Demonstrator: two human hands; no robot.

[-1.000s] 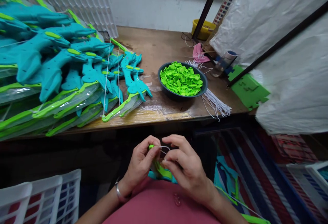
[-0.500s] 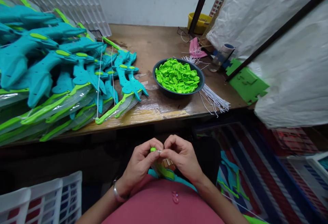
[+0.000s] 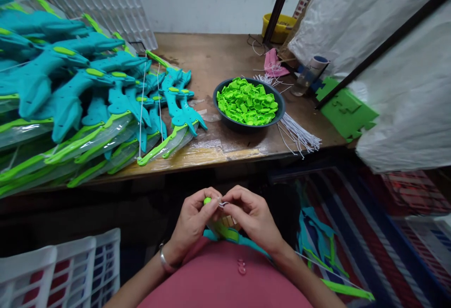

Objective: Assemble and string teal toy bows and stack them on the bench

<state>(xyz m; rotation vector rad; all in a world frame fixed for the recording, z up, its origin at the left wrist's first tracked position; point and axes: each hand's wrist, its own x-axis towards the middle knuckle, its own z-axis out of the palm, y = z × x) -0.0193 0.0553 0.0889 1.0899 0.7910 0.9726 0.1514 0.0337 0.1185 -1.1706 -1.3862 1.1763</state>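
Close in front of my body, my left hand (image 3: 195,216) is closed around the green tip of a toy bow (image 3: 230,234), whose teal and green body lies mostly hidden behind my hands and the pink shirt. A short loop of white string (image 3: 222,204) shows between my fingertips. My right hand (image 3: 255,216) pinches this string between thumb and forefinger, almost touching the left fingers. Whether the string is knotted cannot be seen.
Many teal and green toy bows (image 3: 70,73) are heaped on the table's left. A dark bowl (image 3: 232,125) of green plastic pieces stands centrally, beside a bundle of white strings (image 3: 301,134). White crate (image 3: 73,270) lower left; another bow (image 3: 317,232) lies at right.
My right fingers were spread around a wider string loop, then closed in to the left fingertips. Now they sit slightly apart again, with the string pinched. The camera view has shifted a little.
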